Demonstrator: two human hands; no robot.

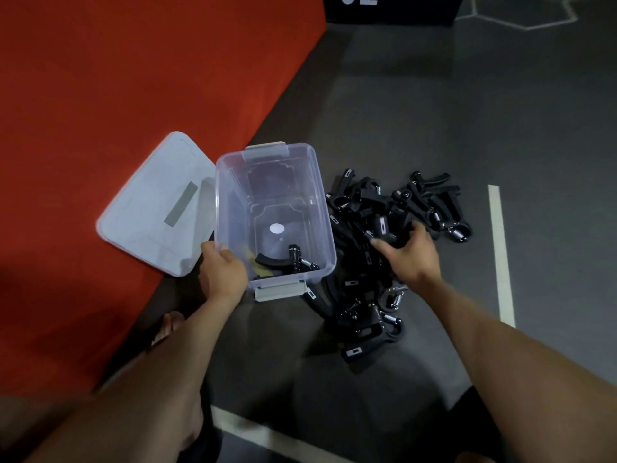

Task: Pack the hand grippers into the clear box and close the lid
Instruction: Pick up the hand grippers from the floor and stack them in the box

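Hand grippers (384, 248) lie piled beside the clear box (329, 235), right hand (409, 255) grip clenched on one, left hand (222, 272) holding the rim

You are looking down at a dark grey floor (417, 111) with a matte, slightly mottled surface. To your left lies a thick red mat (117, 78) whose straight edge runs diagonally from the upper middle down toward the lower left. A pale painted line (500, 255) runs up the floor on your right, and another pale stripe (267, 436) crosses the bottom of your view at a slant. At the top stands a black block (390, 10) bearing large white numerals, cut off by the frame. Beside it, thin pale hexagon outlines (521, 11) mark the floor. The light is dim and soft.
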